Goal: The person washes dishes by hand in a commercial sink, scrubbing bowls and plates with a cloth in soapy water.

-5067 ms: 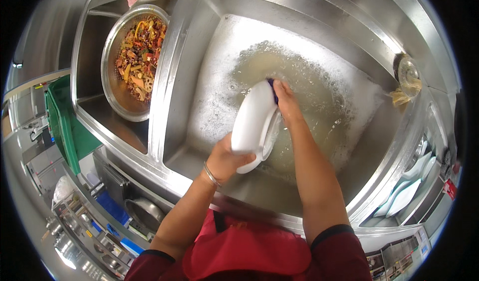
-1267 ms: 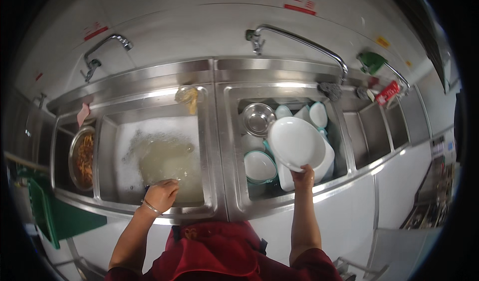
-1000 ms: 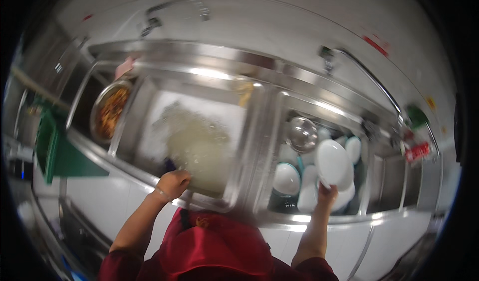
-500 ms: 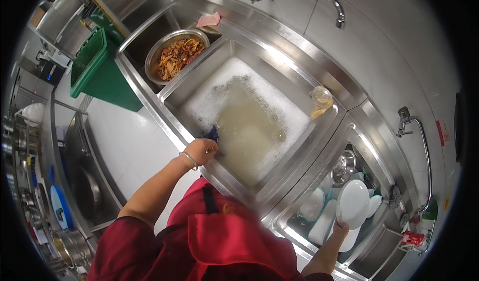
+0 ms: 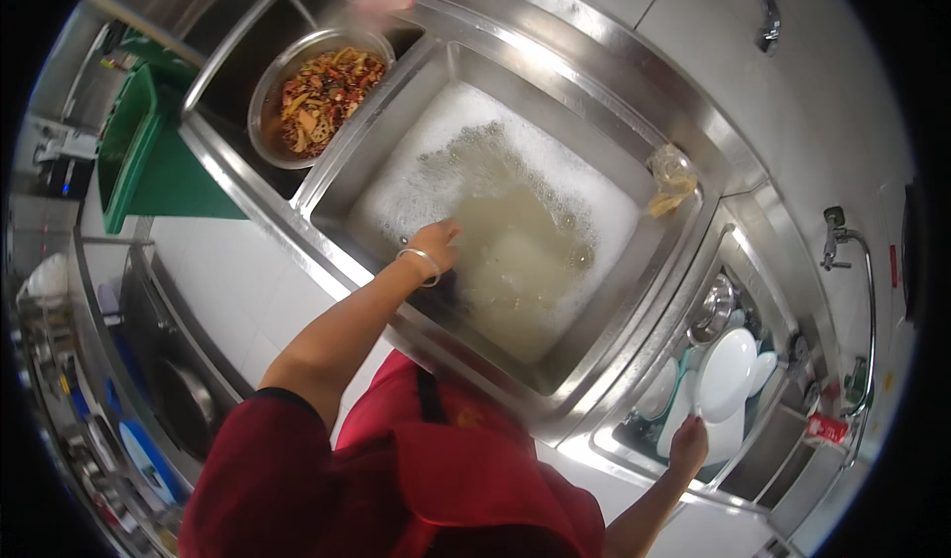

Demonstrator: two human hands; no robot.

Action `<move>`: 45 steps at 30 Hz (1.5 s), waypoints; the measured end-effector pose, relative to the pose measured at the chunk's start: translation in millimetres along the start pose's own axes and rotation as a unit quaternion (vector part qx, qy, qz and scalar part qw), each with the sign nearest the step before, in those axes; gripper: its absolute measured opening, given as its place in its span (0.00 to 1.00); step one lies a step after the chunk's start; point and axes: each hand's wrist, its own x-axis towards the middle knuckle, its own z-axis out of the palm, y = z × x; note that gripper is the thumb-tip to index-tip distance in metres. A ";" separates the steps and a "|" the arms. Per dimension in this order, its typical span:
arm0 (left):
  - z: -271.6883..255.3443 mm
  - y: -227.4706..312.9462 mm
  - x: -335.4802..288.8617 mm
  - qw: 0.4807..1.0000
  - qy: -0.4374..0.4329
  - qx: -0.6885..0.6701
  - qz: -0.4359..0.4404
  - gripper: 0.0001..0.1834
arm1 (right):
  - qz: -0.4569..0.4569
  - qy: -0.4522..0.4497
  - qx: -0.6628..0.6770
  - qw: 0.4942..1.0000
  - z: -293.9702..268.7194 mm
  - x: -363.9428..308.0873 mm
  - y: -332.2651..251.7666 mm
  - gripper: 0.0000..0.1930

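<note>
My left hand [image 5: 434, 245] reaches over the sink basin [image 5: 396, 142], just above cloudy, soapy water [image 5: 515, 251]. Its fingers are partly bent and nothing shows between them. A dark purple piece, perhaps a scrubbing cloth [image 5: 448, 285], shows below my wrist at the basin's near wall; my forearm covers part of it. To the right, my right hand [image 5: 688, 444] has its fingers closed at the lower edge of a round white plate [image 5: 725, 375]. That plate lies over other white dishes [image 5: 725, 437] in the right-hand sink.
A steel bowl of food scraps [image 5: 258, 112] stands in the left sink beside a pink cloth [image 5: 384, 1]. A clear bag with something yellowish [image 5: 672, 182] sits on the rim. Right are a metal bowl [image 5: 711, 310] and tap [image 5: 837, 241]; left, a green bin [image 5: 168, 177].
My left hand has moved from the near rim out over the water, and the dark purple piece has left its fingers. My right hand stays at the plate. The view has shifted.
</note>
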 end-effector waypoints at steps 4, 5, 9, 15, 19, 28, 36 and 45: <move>54.8 15.7 59.7 0.987 -0.065 0.133 0.069 0.26 | 0.318 0.007 0.547 0.774 -44.7 17.6 -178.3 0.07; 58.0 30.8 73.2 0.979 -0.133 0.145 0.044 0.27 | 0.326 -0.036 0.535 0.778 -38.0 21.2 -202.9 0.08; 164.5 -26.8 132.4 0.963 -0.194 0.187 0.019 0.25 | 0.256 -0.219 0.504 0.795 -0.5 44.5 -297.6 0.11; 166.9 0.9 113.4 0.984 -0.168 0.025 -0.057 0.29 | 0.255 -0.306 0.527 0.751 78.9 38.9 -359.6 0.12; 151.1 12.0 111.2 0.970 -0.194 0.068 -0.128 0.29 | 0.211 -0.326 0.460 0.798 102.1 34.4 -369.0 0.12; 83.7 6.2 117.4 0.951 -0.278 -0.132 -0.030 0.21 | -0.048 -0.390 0.301 0.869 156.6 40.9 -355.1 0.16; -38.7 3.3 85.0 0.884 -0.093 -0.454 -0.060 0.19 | -0.206 -0.269 0.311 0.888 224.4 86.6 -431.2 0.23; -87.1 -33.8 44.5 0.829 0.091 -0.531 -0.153 0.19 | -0.235 -0.480 0.227 0.814 272.6 101.7 -434.7 0.21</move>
